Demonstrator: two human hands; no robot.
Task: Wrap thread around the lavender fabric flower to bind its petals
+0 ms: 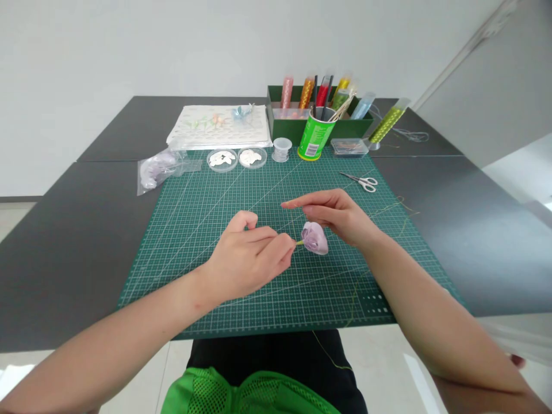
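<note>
My left hand (254, 256) is closed around the thin green stem of a pale purple fabric flower (315, 238), whose head points right over the cutting mat. Just behind the flower is my right hand (338, 213), with its index finger stretched out to the left and the other fingers partly bent. I see nothing in it, though its palm side is hidden. Loose thin yellow-green thread (403, 202) lies on the mat to the right of that hand, and another length hangs over the front edge onto my lap.
On the green cutting mat (181, 224) are white-handled scissors (366, 183), two dishes of white pieces (222, 159), a spool (282, 148) and a green can (317, 138). Behind stand a dark green box (280, 129) of thread tubes and a white foam board (219, 135). A plastic bag (159, 168) lies left.
</note>
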